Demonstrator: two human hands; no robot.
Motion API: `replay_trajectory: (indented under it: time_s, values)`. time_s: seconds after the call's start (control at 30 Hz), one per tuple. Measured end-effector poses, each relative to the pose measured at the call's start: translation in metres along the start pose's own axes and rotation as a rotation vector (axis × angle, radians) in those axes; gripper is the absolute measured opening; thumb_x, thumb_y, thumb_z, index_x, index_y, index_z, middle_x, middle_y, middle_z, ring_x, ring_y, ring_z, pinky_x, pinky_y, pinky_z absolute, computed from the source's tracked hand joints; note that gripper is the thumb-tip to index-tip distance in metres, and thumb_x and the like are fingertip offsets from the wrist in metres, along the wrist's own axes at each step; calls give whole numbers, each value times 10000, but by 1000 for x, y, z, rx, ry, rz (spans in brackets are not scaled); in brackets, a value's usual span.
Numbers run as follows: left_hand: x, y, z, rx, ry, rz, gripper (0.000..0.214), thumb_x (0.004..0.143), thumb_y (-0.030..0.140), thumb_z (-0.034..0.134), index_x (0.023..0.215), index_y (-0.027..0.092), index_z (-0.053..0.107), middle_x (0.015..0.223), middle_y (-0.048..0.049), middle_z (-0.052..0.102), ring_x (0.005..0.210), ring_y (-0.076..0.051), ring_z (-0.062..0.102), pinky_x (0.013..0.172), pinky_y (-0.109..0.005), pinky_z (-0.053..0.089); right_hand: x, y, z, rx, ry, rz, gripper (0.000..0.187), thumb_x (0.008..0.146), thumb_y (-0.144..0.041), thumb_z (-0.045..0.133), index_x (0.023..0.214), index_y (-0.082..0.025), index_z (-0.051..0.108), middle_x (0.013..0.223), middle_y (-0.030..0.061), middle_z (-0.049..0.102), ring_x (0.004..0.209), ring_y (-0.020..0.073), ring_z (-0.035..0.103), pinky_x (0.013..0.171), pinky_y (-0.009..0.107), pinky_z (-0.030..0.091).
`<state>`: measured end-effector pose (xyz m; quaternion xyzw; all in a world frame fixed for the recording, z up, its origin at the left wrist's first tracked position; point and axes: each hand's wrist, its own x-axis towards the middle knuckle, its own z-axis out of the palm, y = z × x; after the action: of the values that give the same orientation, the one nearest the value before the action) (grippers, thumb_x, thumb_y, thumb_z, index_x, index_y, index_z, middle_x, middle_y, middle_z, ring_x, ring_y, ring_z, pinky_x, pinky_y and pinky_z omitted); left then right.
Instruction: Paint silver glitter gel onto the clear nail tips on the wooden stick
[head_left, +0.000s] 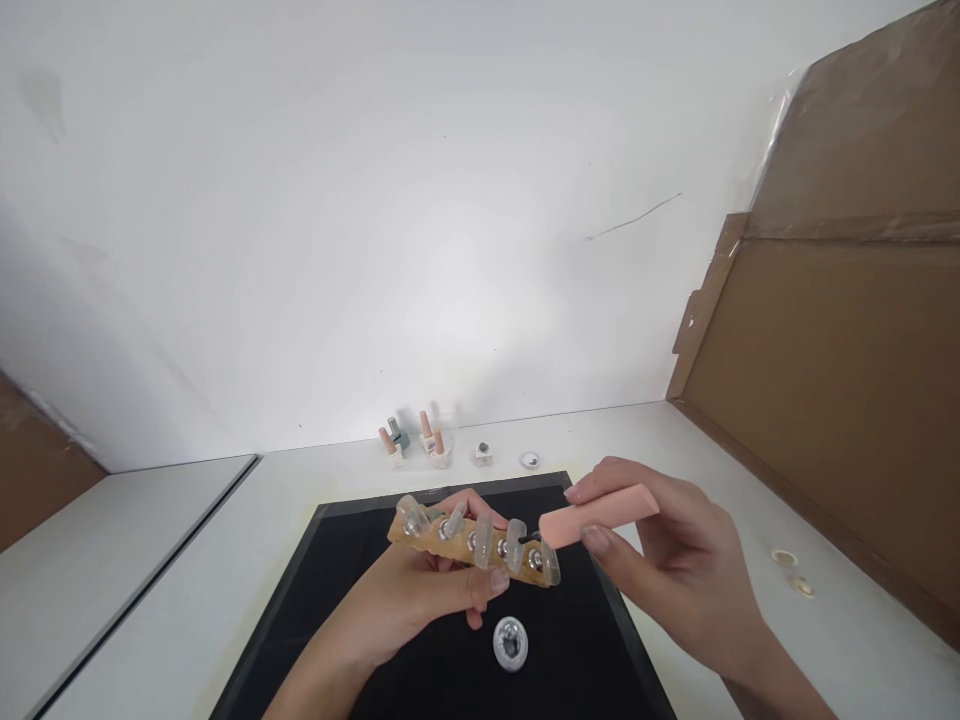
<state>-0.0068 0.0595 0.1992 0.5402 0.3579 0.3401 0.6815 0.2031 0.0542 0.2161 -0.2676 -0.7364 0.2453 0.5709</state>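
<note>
My left hand (431,590) is closed around a tan nail display stand (469,545), held up above a black mat. Several clear false nails (484,540) stand on silver mounts along it. Between the thumb and fingers of my right hand (675,560) is a nail polish brush with a pink cap (596,515). Its dark tip is close to the false nails at the stand's right end; I cannot tell whether it touches one. Below the stand a small silver oval dish (511,643) lies on the mat.
The black mat (420,680) covers the middle of the white table (300,470). Several nail polish bottles (437,452) stand near the wall, beside an uncapped bottle (483,455) and a small white dish (530,460). Two round pieces (785,557) lie right, near a cardboard panel (825,400).
</note>
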Motion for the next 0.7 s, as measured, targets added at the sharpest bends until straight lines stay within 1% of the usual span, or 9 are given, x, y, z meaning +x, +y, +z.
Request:
replay_trajectory:
  time_s: [0.2,0.3,0.47,0.6,0.7]
  values:
    - [0,0,0,-11,-12,-4,294,704,267,774,899,179,573,677,39,566,608,-88,501,523,-198,463,0,1,1,-4,-36,-36,133,817,-125,610,868,-248,613,670,-16,615,628,137,579,536,245,468]
    - [-2,0,1,-14,-5,-10,282,701,256,776,887,182,577,689,37,566,609,-85,496,526,-195,460,0,1,1,-6,-30,-22,136,812,-117,613,850,-248,611,680,-16,624,627,136,580,538,243,474]
    - [-5,-1,1,-8,-29,1,270,715,263,768,903,188,589,688,40,566,601,-78,500,530,-190,474,-1,0,0,-3,-38,-20,154,819,-104,605,856,-253,614,704,-20,645,606,123,576,521,229,470]
    - [-6,-2,2,-18,-44,-2,257,720,261,763,896,192,590,686,40,565,601,-78,504,534,-191,479,0,0,0,6,-32,-14,132,827,-121,609,859,-249,614,672,-22,622,567,117,564,498,228,460]
    - [-7,-3,2,-20,-32,-1,255,726,262,758,910,200,592,688,33,578,603,-86,511,537,-200,482,0,0,-1,11,-16,-15,127,825,-121,613,846,-247,611,659,-25,608,562,117,560,506,234,463]
